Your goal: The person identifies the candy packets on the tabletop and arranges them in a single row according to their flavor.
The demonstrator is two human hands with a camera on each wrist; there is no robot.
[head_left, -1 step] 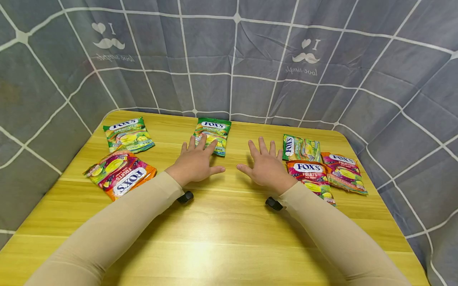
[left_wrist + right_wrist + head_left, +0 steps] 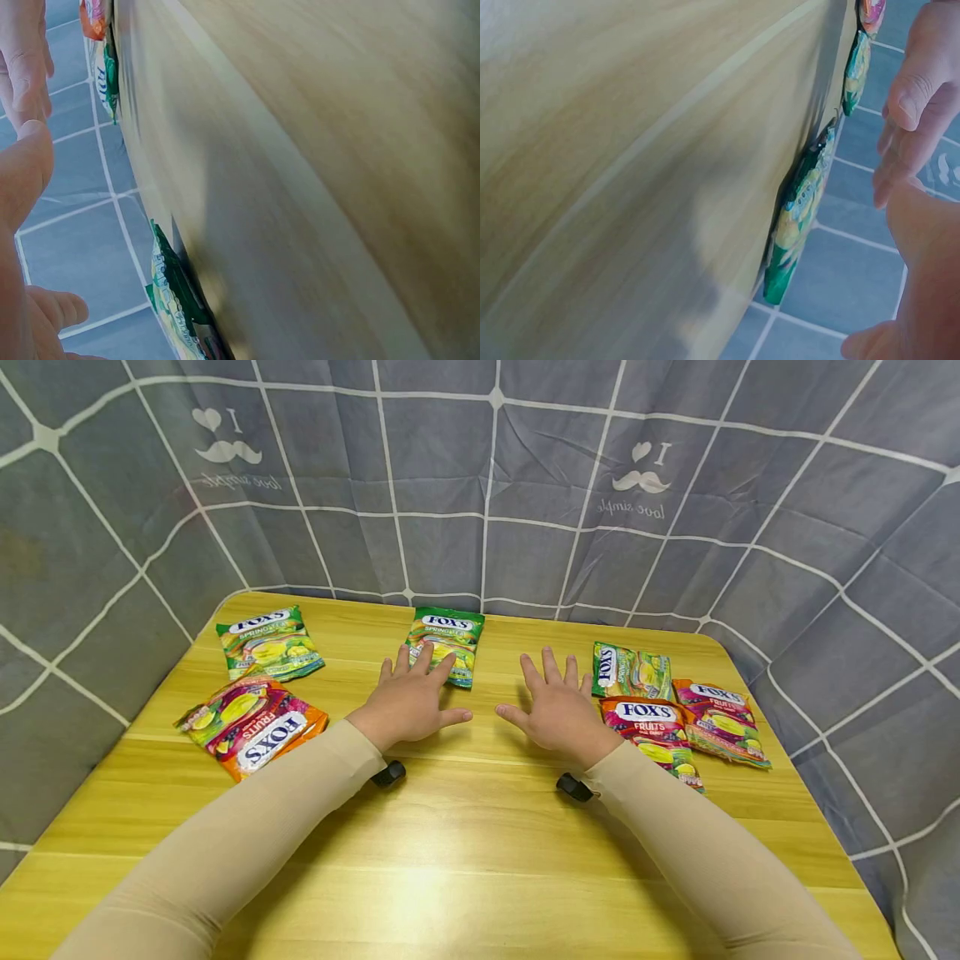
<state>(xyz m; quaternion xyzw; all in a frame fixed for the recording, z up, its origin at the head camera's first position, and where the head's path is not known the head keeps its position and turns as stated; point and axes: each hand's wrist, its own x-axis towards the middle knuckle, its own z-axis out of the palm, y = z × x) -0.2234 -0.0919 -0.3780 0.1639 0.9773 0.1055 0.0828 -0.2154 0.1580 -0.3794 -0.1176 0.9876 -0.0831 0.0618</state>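
Two hands flat, fingers spread, holding nothing: no change vs the prior frame, so no pick begun. Left hand [image 2: 408, 703] has fingertips on green Fox's bag [image 2: 446, 645] at 12 o'clock; right hand [image 2: 557, 710] beside orange Fox's bag [image 2: 651, 737] at 3 o'clock.

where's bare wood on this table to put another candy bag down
The widest bare stretch of the table is the near half, between the two sleeves. A smaller gap lies between the left hand and right hand. It is crowded at the right edge, where three Fox's bags overlap.
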